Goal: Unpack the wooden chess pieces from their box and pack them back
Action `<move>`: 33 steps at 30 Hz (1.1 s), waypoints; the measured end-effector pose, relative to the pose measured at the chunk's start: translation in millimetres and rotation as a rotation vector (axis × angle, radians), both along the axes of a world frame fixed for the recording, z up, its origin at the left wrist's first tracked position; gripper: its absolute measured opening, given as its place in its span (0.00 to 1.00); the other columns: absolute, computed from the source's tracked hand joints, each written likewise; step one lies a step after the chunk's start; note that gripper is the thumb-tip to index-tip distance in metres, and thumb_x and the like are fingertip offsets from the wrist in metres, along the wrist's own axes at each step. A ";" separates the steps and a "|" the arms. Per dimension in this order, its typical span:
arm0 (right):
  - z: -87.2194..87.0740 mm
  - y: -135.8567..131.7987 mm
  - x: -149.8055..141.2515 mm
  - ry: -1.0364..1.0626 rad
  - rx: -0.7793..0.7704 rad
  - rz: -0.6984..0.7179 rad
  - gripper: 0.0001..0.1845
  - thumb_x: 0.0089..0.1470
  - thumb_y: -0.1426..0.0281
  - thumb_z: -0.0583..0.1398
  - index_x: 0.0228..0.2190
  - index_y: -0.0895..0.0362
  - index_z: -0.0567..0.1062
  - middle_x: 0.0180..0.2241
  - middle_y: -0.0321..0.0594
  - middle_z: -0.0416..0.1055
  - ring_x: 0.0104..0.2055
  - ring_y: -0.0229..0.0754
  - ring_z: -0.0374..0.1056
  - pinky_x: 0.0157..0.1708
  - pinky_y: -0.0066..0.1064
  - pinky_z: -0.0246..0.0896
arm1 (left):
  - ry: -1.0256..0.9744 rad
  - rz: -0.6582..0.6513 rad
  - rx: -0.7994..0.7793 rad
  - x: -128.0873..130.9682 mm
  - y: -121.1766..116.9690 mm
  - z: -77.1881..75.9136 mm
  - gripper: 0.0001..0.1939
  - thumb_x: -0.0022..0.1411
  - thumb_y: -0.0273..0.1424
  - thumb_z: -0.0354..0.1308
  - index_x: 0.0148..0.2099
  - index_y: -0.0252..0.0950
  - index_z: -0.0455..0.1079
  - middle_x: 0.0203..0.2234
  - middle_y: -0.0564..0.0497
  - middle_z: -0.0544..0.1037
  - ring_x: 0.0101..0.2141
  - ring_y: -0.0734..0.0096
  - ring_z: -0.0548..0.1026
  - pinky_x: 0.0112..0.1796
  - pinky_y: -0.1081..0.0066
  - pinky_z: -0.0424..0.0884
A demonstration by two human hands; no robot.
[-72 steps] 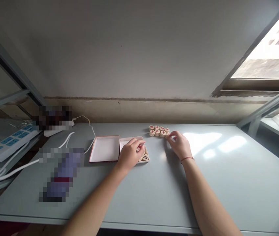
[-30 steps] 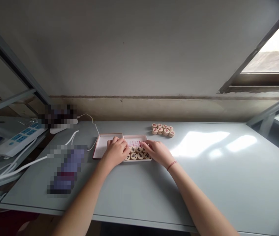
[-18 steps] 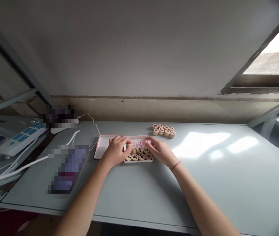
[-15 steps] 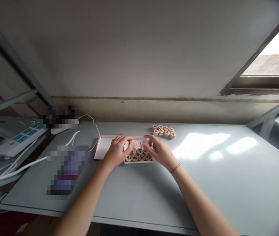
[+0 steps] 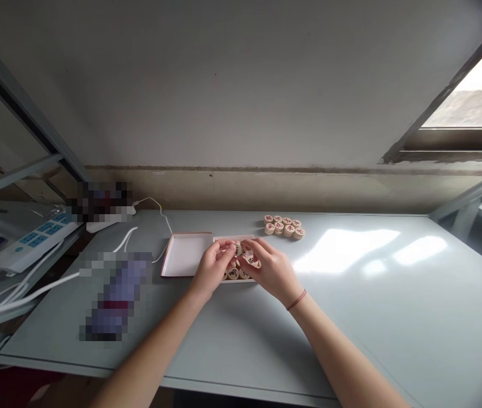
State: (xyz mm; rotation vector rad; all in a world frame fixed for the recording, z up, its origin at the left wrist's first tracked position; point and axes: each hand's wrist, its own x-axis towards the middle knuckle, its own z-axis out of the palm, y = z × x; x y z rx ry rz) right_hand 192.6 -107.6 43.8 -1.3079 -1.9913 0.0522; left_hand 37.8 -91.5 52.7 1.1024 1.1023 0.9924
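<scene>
Both my hands are over a shallow white box of round wooden Chinese chess pieces with black characters. My left hand has thumb and fingers closed on a Chinese chess piece, tilted so its face shows. From the other side my right hand curls its thumb and fingers around pieces at the same spot; its fingertips are partly hidden. Left of the box lies its open lid, white inside with a red edge. My hands cover much of the box.
Short stacks of red-lettered pieces stand behind the box, to the right. On the left are a blurred purple item, white cables and a power strip. A wall bounds the grey desk at the back.
My right hand has moved left and closed in toward my left hand. The left hand has shifted slightly right with a piece. The red-lettered stacks stay put.
</scene>
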 end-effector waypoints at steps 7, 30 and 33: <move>-4.9 10.5 17.7 0.039 -0.152 -0.249 0.12 0.54 0.63 0.55 0.37 0.56 0.73 0.34 0.41 0.72 0.25 0.36 0.65 0.24 0.28 0.56 | -0.209 0.222 -0.037 -5.9 10.1 -2.4 0.19 0.48 0.39 0.66 0.38 0.35 0.68 0.30 0.53 0.74 0.30 0.76 0.73 0.34 0.74 0.70; 1.1 -4.8 -9.9 0.120 0.003 0.161 0.13 0.58 0.72 0.53 0.44 0.52 0.72 0.43 0.43 0.73 0.36 0.37 0.70 0.33 0.29 0.68 | 0.098 -0.034 0.154 -3.3 3.0 -9.0 0.17 0.54 0.43 0.62 0.39 0.35 0.69 0.28 0.50 0.75 0.31 0.70 0.74 0.31 0.75 0.69; 1.5 -0.8 -3.8 0.128 0.021 0.115 0.12 0.57 0.70 0.54 0.42 0.53 0.72 0.40 0.43 0.74 0.36 0.39 0.71 0.35 0.31 0.68 | 0.098 -0.043 0.168 -4.7 4.3 -9.5 0.17 0.55 0.42 0.60 0.41 0.35 0.69 0.30 0.50 0.74 0.30 0.72 0.73 0.31 0.75 0.69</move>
